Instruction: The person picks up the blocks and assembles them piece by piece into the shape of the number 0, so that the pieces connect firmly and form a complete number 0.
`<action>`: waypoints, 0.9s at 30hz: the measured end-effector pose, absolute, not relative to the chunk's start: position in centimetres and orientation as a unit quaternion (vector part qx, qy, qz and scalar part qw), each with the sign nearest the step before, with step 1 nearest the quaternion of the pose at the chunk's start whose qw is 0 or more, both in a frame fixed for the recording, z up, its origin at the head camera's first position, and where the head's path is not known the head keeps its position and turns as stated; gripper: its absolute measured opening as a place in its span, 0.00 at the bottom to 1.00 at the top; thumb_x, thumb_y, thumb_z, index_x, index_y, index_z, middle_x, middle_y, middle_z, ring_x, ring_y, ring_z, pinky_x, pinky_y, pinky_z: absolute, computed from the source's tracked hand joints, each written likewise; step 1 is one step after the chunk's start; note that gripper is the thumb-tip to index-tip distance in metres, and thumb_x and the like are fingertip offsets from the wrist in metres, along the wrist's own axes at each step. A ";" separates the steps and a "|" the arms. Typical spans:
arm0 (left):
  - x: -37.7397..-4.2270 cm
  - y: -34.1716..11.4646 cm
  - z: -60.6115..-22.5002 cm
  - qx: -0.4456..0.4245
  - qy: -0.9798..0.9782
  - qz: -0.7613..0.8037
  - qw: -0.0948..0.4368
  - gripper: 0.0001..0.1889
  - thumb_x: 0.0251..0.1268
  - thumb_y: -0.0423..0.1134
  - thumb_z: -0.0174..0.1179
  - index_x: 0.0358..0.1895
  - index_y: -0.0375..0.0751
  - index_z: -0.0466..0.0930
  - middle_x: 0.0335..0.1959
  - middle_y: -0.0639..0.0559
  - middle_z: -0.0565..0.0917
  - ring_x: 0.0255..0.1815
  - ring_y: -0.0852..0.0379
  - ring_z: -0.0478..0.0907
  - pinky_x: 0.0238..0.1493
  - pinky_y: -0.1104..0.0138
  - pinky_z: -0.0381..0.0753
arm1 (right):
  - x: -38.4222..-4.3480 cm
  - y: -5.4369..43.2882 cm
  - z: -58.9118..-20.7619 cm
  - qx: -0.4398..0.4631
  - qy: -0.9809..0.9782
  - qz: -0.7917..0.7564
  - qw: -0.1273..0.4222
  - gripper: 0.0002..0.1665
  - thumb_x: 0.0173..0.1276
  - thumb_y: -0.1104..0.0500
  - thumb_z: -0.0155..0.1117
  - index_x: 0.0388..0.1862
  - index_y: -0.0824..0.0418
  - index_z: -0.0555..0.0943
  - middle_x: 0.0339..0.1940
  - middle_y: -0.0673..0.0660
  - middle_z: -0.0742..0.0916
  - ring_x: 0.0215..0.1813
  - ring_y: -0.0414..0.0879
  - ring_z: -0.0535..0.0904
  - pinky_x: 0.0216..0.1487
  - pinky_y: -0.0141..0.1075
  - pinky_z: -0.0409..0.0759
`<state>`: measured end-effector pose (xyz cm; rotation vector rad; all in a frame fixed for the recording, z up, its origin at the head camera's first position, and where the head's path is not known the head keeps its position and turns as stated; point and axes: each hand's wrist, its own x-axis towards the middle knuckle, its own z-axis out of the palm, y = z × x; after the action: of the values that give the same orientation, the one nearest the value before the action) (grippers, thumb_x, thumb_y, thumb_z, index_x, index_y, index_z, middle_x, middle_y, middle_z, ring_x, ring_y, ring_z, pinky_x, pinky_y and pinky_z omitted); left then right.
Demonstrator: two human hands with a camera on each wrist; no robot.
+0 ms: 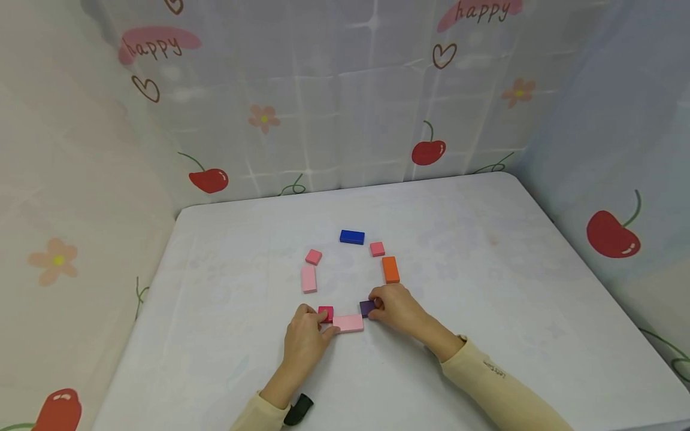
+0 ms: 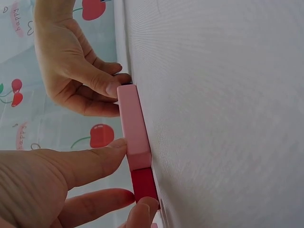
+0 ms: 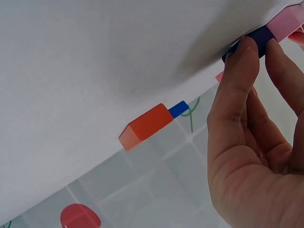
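Observation:
My left hand has its fingertips on a small crimson block, one finger at its side and another over its outer end. The thumb of that hand touches the side of a long pale pink block, which lies against the crimson one. At the pink block's other end, my right hand pinches a dark purple block between thumb and fingers. In the right wrist view this purple block meets the end of the pink block.
More blocks form a ring beyond the hands on the white table: an orange block, a coral cube, a blue block, another coral cube and an upright-lying pink block. A patterned curtain stands behind.

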<state>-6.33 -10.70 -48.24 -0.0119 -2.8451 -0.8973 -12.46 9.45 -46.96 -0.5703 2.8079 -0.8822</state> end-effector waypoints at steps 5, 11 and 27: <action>-6.3 -10.7 -48.2 0.000 -0.950 -0.302 0.076 0.23 0.41 0.38 0.79 0.44 0.30 0.87 0.27 0.49 0.73 0.23 0.62 0.67 0.24 0.72 0.68 | -12.5 9.5 -47.1 -0.196 0.933 -0.293 0.065 0.14 0.51 0.64 0.79 0.36 0.66 0.86 0.22 0.50 0.80 0.28 0.41 0.72 0.33 0.30 0.73; -6.3 -10.6 -48.2 0.004 -0.949 -0.306 0.073 0.23 0.41 0.38 0.79 0.44 0.31 0.87 0.26 0.50 0.71 0.22 0.62 0.66 0.24 0.72 0.66 | -12.5 9.5 -47.0 -0.192 0.932 -0.299 0.073 0.13 0.51 0.64 0.78 0.36 0.66 0.86 0.22 0.50 0.79 0.28 0.41 0.72 0.32 0.29 0.72; -6.3 -10.6 -48.1 0.012 -0.948 -0.308 0.076 0.23 0.41 0.38 0.79 0.43 0.31 0.87 0.26 0.50 0.72 0.23 0.62 0.66 0.24 0.72 0.66 | -12.4 9.7 -46.9 -0.201 0.931 -0.296 0.071 0.13 0.50 0.63 0.79 0.35 0.65 0.85 0.21 0.50 0.78 0.28 0.41 0.71 0.32 0.29 0.71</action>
<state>-6.29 -10.58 -48.13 0.0352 -2.8429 -0.9250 -12.35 9.69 -46.94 -0.6041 2.7996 -0.8907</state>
